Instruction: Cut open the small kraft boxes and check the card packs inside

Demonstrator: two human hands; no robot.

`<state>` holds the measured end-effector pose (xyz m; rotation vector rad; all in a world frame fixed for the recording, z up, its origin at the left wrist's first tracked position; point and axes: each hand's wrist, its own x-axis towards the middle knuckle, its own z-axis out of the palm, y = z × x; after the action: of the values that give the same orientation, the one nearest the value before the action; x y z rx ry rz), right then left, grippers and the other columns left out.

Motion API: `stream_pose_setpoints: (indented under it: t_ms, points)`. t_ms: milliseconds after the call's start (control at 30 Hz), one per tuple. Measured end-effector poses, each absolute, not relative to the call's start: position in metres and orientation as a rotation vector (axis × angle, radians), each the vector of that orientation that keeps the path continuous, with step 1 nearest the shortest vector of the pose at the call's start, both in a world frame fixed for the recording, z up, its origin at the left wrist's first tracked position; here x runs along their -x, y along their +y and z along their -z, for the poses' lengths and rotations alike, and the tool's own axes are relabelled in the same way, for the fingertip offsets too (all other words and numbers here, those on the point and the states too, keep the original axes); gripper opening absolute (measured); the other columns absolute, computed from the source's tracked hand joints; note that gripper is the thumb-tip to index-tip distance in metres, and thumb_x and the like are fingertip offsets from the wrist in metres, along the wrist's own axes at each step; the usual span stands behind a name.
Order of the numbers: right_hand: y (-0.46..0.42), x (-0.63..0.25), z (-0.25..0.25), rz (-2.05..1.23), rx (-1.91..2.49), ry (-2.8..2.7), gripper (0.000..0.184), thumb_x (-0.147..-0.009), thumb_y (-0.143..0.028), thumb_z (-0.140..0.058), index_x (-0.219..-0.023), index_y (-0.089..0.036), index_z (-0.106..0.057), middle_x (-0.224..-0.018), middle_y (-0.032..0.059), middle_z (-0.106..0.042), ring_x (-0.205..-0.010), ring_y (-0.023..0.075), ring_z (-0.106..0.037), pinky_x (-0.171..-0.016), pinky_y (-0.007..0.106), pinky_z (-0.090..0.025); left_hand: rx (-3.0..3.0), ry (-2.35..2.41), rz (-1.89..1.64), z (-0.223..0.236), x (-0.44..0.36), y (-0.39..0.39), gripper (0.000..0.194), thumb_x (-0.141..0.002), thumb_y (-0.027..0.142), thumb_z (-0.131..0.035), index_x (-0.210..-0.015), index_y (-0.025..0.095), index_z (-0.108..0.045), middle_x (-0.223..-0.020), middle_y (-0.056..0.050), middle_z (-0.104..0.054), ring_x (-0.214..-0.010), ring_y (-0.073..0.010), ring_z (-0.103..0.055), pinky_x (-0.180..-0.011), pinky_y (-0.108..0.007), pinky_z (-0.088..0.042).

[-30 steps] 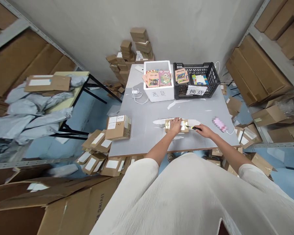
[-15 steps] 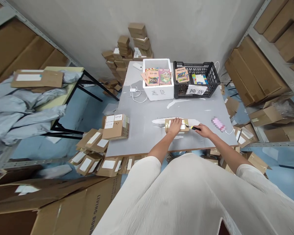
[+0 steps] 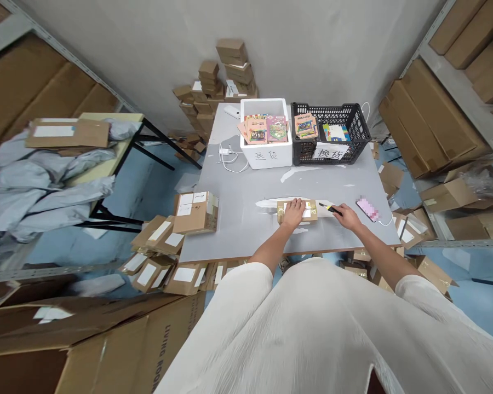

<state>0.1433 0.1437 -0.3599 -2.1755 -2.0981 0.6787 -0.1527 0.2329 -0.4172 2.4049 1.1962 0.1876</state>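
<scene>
Box [image 3: 311, 212] lies on the surface [image 3: 238, 221] under the left grip [image 3: 294, 211], whose closure I cannot tell; right grip [image 3: 345, 216] holds a cutter [image 3: 332, 209] just beside the box; shallow strokes clear of the left grip seem wisest.

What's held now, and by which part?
Right hand holds the utility knife by its handle. Left hand rests on the small carton's top; any grip is unclear.

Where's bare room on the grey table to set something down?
Free: between the labelled carton and the small parcel under the left hand; also the strip from parcel to white bin. Crowded: far side, white bin beside black crate.
</scene>
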Motion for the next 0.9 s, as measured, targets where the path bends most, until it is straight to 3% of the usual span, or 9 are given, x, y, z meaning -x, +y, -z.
stream_pose_setpoints:
  t_ms: [200,300,400,500,633,733,900]
  points:
    - [0.140,-0.151,0.363,-0.746,2.254,-1.880,0.050,-0.103,-0.038,-0.061,-0.149,-0.023,-0.069,-0.133,0.0148,-0.070,-0.121,0.0325,-0.068,-0.104,0.041,-0.055,-2.382,1.228,-0.198,0.416,0.154,0.233,0.058,-0.114,0.034,-0.027,-0.162,0.013,-0.052,-0.171,-0.021,-0.050,-0.165,-0.0331,-0.037,-0.135,-0.053,-0.026]
    - [0.144,-0.140,0.368,-0.797,2.190,-1.796,0.045,-0.102,-0.040,-0.062,-0.141,-0.021,-0.072,-0.130,0.0145,-0.072,-0.121,0.0318,-0.069,-0.107,0.043,-0.055,-2.360,1.246,-0.215,0.412,0.163,0.229,0.058,-0.113,0.041,-0.034,-0.163,0.016,-0.052,-0.177,-0.017,-0.041,-0.168,-0.0313,-0.031,-0.138,-0.051,-0.022]
    - [0.152,-0.123,0.375,-0.841,2.078,-1.736,0.042,-0.100,-0.044,-0.064,-0.135,-0.022,-0.073,-0.131,0.0135,-0.074,-0.121,0.0313,-0.069,-0.108,0.044,-0.055,-2.309,1.332,-0.232,0.408,0.181,0.221,0.063,-0.110,0.049,-0.046,-0.164,0.018,-0.049,-0.182,-0.016,-0.030,-0.171,-0.0340,-0.023,-0.139,-0.055,-0.017]
    - [0.161,-0.103,0.384,-0.946,1.981,-1.664,0.041,-0.100,-0.049,-0.062,-0.132,-0.026,-0.072,-0.132,0.0112,-0.076,-0.117,0.0298,-0.072,-0.105,0.045,-0.057,-2.187,1.477,-0.235,0.407,0.201,0.211,0.080,-0.100,0.060,-0.066,-0.167,0.021,-0.044,-0.184,-0.018,-0.024,-0.170,-0.0405,-0.020,-0.137,-0.060,-0.019]
    - [0.169,-0.076,0.389,-1.064,1.939,-1.626,0.043,-0.099,-0.052,-0.059,-0.133,-0.026,-0.068,-0.128,0.0102,-0.079,-0.113,0.0298,-0.074,-0.100,0.047,-0.059,-1.932,1.593,-0.258,0.413,0.218,0.204,0.106,-0.081,0.048,-0.090,-0.169,0.023,-0.037,-0.178,-0.021,-0.028,-0.159,-0.0456,-0.038,-0.128,-0.058,-0.038]
    - [0.172,-0.068,0.385,-1.067,1.946,-1.619,0.046,-0.099,-0.054,-0.058,-0.134,-0.025,-0.065,-0.125,0.0117,-0.080,-0.110,0.0310,-0.075,-0.097,0.047,-0.059,-1.808,1.578,-0.309,0.416,0.219,0.209,0.099,-0.080,0.037,-0.091,-0.164,0.022,-0.041,-0.171,-0.020,-0.036,-0.149,-0.0415,-0.050,-0.121,-0.052,-0.047]
    - [0.174,-0.082,0.376,-0.976,2.045,-1.476,0.048,-0.100,-0.059,-0.053,-0.133,-0.025,-0.061,-0.123,0.0115,-0.080,-0.109,0.0298,-0.075,-0.095,0.045,-0.059,-1.738,1.524,-0.419,0.412,0.208,0.222,0.081,-0.090,0.047,-0.082,-0.160,0.026,-0.047,-0.168,-0.016,-0.044,-0.151,-0.0378,-0.050,-0.123,-0.048,-0.045]
